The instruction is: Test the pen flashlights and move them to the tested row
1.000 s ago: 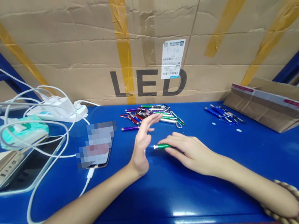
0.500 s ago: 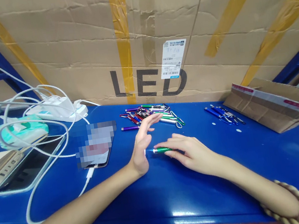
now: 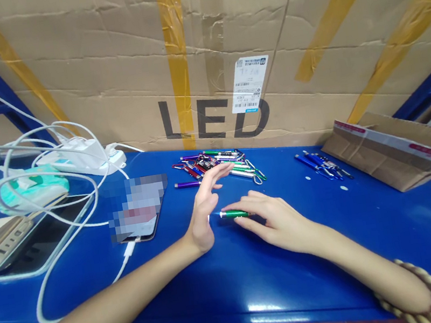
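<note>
A small green flashlight (image 3: 235,213) with a silver tip lies between the fingers of my right hand (image 3: 276,220). Its tip points left, and a faint bluish light shows in front of it. My left hand (image 3: 203,215) stands edge-on to the table with its fingers stretched out, palm facing the tip, holding nothing. A bright spot falls on that palm. Just beyond my hands is a pile of similar flashlights (image 3: 200,166) in purple, red, green and other colours, some with carabiner clips. A smaller group of blue and black ones (image 3: 322,166) lies to the right.
An open cardboard box (image 3: 386,156) stands at the right. On the left are a phone (image 3: 141,211) on a charging cable, a second phone (image 3: 43,238), a tissue pack (image 3: 33,187) and a power strip (image 3: 88,160) with looped white cables. A large carton (image 3: 122,61) backs the blue table (image 3: 220,292).
The fingers of my right hand have shifted slightly on the green flashlight, showing a bit more of its body. My left hand has stayed in place.
</note>
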A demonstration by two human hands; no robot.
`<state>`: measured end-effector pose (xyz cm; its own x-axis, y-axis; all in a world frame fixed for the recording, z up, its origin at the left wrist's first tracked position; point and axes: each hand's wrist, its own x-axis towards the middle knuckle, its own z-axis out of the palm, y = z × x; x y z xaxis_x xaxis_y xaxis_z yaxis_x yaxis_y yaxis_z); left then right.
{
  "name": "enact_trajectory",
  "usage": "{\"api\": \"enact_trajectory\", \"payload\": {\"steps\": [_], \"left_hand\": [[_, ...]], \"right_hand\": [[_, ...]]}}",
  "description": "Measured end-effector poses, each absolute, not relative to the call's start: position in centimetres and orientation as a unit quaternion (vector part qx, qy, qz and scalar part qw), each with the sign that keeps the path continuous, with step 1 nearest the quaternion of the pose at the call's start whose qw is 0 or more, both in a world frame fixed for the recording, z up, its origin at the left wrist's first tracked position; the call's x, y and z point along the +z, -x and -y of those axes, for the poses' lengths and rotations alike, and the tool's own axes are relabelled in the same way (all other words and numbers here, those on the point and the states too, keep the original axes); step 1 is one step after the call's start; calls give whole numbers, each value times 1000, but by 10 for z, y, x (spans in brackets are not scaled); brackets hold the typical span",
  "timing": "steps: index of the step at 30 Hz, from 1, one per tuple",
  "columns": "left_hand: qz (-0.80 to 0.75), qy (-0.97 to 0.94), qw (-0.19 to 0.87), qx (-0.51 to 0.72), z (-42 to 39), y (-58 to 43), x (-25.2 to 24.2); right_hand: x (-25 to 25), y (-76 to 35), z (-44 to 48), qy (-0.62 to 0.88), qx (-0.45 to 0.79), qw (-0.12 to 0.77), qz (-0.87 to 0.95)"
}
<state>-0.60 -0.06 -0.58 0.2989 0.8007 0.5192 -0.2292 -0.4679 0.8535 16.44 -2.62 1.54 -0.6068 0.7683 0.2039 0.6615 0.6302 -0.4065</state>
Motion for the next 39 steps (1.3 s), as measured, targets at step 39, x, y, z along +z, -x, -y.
{"api": "enact_trajectory", "payload": {"steps": [39], "left_hand": [[-216, -655, 467, 552, -1, 5, -8]], "right_hand": [[11, -167, 27, 392, 118, 180, 895]]}}
